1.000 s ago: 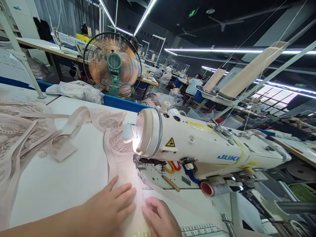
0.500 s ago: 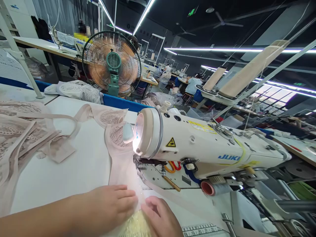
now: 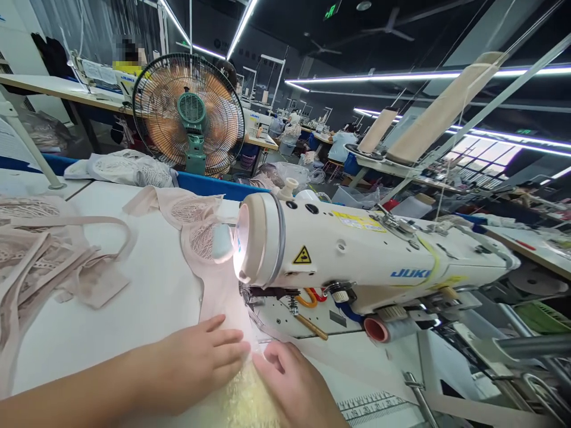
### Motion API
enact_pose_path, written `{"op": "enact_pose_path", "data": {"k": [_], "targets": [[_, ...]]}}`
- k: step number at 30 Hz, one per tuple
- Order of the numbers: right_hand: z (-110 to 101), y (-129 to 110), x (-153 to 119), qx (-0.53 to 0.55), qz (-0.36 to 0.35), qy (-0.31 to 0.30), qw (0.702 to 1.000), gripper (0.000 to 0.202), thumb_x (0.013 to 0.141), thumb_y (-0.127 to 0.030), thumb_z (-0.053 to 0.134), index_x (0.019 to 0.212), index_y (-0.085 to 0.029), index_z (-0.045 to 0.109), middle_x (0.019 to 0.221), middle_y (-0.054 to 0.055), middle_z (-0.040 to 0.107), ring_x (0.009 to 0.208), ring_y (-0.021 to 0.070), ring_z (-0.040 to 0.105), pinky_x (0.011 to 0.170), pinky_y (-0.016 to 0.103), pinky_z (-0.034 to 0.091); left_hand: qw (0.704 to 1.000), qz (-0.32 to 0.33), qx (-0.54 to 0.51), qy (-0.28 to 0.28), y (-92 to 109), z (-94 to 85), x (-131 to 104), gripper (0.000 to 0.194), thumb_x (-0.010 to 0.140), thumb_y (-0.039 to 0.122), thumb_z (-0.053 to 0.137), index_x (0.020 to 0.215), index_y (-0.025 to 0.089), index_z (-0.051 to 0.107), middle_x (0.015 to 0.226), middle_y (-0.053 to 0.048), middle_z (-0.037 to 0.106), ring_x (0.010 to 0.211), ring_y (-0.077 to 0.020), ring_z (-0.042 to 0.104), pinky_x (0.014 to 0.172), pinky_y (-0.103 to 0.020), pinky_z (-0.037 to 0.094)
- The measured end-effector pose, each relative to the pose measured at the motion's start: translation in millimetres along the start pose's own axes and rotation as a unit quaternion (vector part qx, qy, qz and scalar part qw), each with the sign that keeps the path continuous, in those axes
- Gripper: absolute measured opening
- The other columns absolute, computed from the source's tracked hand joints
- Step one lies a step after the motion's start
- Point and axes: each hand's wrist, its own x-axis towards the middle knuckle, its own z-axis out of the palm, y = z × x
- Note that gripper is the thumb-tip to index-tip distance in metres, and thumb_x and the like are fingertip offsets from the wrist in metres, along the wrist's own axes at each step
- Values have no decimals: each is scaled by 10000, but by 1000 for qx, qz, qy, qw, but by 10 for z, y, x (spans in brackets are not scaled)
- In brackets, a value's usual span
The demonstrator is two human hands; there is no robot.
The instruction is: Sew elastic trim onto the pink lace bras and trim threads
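A pale pink bra with lace cups [image 3: 218, 294] lies on the white table, one end running under the head of the white JUKI sewing machine [image 3: 352, 246]. My left hand [image 3: 196, 362] rests flat on its band just in front of the needle area, fingers stretched out and slightly apart. Beside it, my right hand [image 3: 294, 380] pinches the band's right edge between thumb and bent forefinger. A shiny yellowish patch [image 3: 250, 398] shows between my hands. The needle itself is hidden behind the machine head.
More pink bra pieces [image 3: 44, 255] are heaped on the left. Orange-handled scissors [image 3: 307, 297], a wooden-handled tool [image 3: 312, 326] and a thread spool [image 3: 379, 329] lie by the machine arm. A large fan [image 3: 191, 116] stands behind the table; thread cones [image 3: 441, 113] rise at right.
The whole view has shifted slightly left. Both hands lie a little closer to the machine head, and my left fingers are more spread. The bra band has advanced slightly with them.
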Motion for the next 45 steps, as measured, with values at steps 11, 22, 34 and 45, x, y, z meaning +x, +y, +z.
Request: {"op": "enact_pose_path", "data": {"k": [11,22,34,45], "targets": [[-99,-4,275,-84,-19,-78,993,271,719,-140,494,951,-228,604,656,-3,551,535,161,483,464,269,225,999,5,34,31,-245,63,-1,526,836,57,432,1353,140,376,1386,-135,443,1293,-288,380,1092,-502,247],[-127,-65,591,-154,19,-155,976,419,577,-53,589,950,-242,596,513,-33,584,405,172,534,393,270,152,995,-8,81,53,-498,109,-9,458,880,29,394,1315,167,434,1386,-90,458,1281,-261,399,1099,-478,239],[-142,-206,775,-190,103,-228,949,701,493,11,597,1159,-204,565,501,3,625,398,230,583,355,261,194,996,-35,83,4,-640,-162,100,449,895,30,337,1296,174,478,1329,-99,526,1177,-237,512,974,-374,401],[182,-152,509,-173,77,-126,974,694,577,-42,554,1257,-178,531,591,16,637,480,213,574,420,294,309,990,-111,64,54,-730,-177,67,381,941,120,333,1261,226,510,1303,-44,555,1238,-206,433,1009,-362,365]]}}
